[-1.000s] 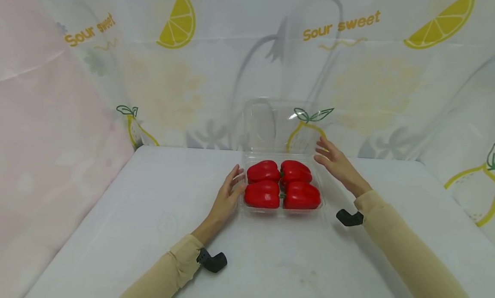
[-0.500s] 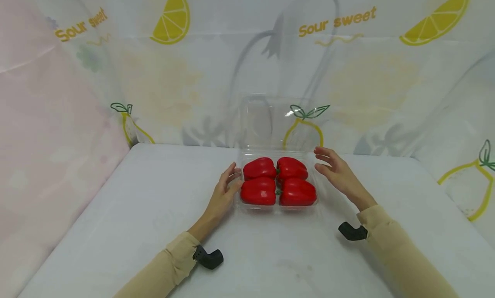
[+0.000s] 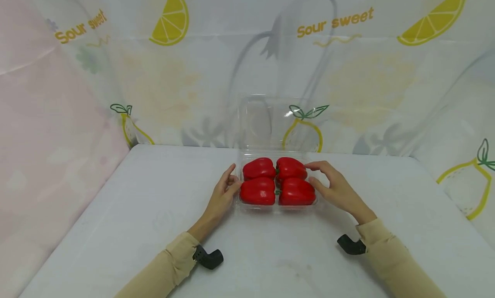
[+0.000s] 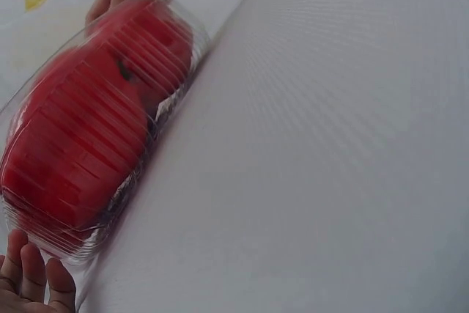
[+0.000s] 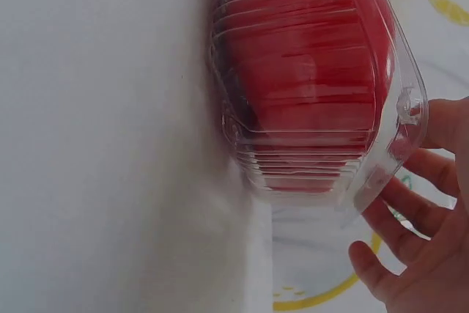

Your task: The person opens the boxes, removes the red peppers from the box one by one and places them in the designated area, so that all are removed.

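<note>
Several red bell peppers (image 3: 258,191) lie in two rows in a clear plastic clamshell box (image 3: 278,207) on the table. Its transparent lid (image 3: 267,126) stands raised at the back. My left hand (image 3: 221,198) is at the box's left side, fingers relaxed and fingertips close to the wall; the left wrist view shows those fingertips (image 4: 32,265) beside the ribbed corner. My right hand (image 3: 337,190) is at the right side, index finger and thumb spread along the rim. In the right wrist view, the right hand's fingers (image 5: 418,207) reach loosely toward the rim (image 5: 410,108).
A white-covered table (image 3: 162,190) lies under the box. Behind it hangs a curtain (image 3: 216,74) with lemon prints and lettering, close to the lid. A pink cloth (image 3: 50,139) hangs at the left. Each wrist bears a black device (image 3: 209,258).
My right hand has come down from beside the raised lid to the box's right rim. The left hand stays at the left side, its fingers slightly shifted. The head view has tilted slightly.
</note>
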Motion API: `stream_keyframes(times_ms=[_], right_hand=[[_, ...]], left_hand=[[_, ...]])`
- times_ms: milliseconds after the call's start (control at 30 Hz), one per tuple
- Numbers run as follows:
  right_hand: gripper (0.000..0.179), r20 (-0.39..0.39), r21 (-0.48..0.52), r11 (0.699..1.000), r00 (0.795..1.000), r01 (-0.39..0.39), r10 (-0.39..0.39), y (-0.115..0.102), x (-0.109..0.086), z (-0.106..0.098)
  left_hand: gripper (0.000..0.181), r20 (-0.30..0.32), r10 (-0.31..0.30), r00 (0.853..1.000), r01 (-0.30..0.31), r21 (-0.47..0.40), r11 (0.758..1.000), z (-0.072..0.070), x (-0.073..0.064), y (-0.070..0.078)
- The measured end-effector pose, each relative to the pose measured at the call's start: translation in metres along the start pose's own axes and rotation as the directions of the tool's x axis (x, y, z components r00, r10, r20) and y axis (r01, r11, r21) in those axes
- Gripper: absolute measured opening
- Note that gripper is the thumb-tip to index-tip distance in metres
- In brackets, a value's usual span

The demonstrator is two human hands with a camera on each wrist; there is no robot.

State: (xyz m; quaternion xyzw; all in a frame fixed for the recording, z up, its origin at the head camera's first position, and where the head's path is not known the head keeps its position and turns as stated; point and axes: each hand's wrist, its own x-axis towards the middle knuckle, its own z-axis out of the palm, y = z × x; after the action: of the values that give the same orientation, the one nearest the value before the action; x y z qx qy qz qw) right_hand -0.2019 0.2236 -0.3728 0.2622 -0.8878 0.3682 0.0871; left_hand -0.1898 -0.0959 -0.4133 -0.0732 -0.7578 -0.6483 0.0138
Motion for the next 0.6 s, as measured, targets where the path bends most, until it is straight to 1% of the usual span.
stream_keyframes(times_ms=[167,367,500,600], right_hand=[[0.043,0.053,-0.011,0.999,0.998,0.042,-0.041,-0.005,-0.002,0.002],[0.044,0.121,-0.015,0.996,0.989,0.083,-0.081,-0.013,-0.004,0.003],[0.046,0.144,-0.014,0.995,0.985,0.099,-0.096,-0.018,-0.005,0.003],[0.048,0.162,-0.017,0.995,0.982,0.097,-0.092,-0.021,-0.005,0.003]], left_hand=[[0.055,0.011,0.008,1.0,-0.008,-0.022,1.0,0.0,0.001,-0.001],[0.055,0.015,0.01,1.0,-0.01,-0.031,0.999,0.0,0.0,-0.001],[0.055,0.019,0.014,1.0,-0.014,-0.025,1.0,-0.001,0.001,-0.003],[0.055,0.026,0.015,1.0,-0.014,-0.027,1.0,-0.001,0.001,-0.004]])
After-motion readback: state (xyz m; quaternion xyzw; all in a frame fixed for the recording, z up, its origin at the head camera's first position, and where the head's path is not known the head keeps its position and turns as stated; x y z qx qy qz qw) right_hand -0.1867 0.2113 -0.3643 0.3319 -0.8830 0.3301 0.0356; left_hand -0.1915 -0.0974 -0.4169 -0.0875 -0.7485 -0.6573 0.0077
